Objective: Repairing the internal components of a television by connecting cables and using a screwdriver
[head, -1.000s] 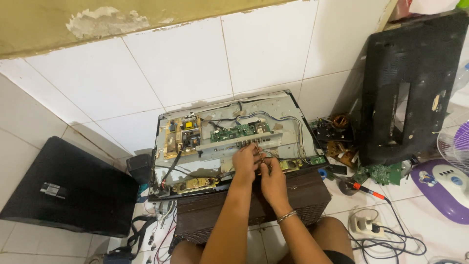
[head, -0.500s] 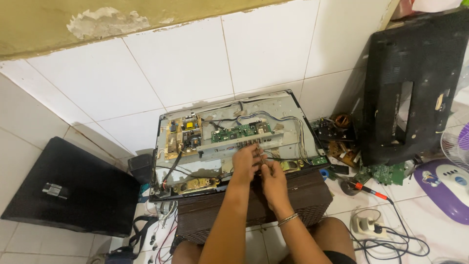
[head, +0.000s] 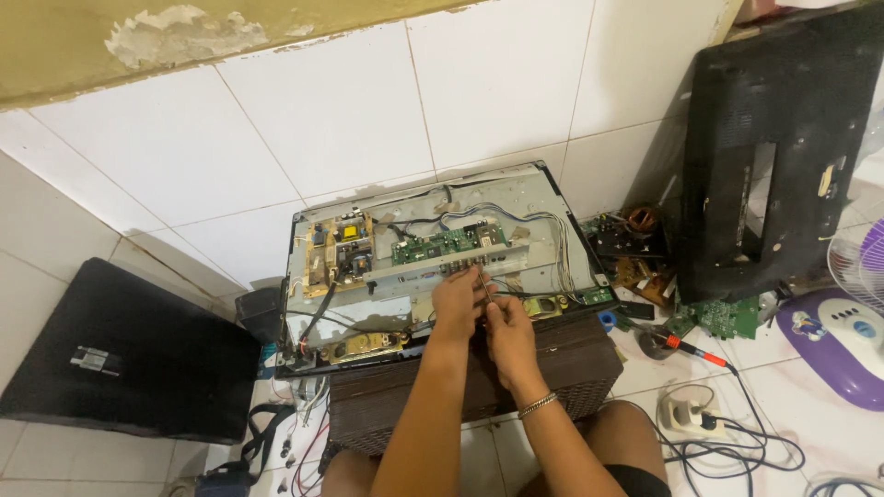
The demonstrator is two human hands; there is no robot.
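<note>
An opened flat screen lies back side up on a dark wicker stool, with its metal chassis and circuit boards bare. Both my hands meet at its lower middle. My left hand rests with curled fingers on the grey metal connector bracket, just below the green main board. My right hand, with a bracelet on its wrist, pinches a thin metal tool whose shaft points up at the bracket. Whether my left hand grips anything is hidden by its fingers.
The tan power board sits at the screen's left. A black back cover leans on the tiled wall at right, with loose boards and coils below it. An orange-handled tool, a power strip, a purple fan base and a black panel lie around.
My hands stay at the same spot on the bracket with only small finger movements. The view has shifted slightly.
</note>
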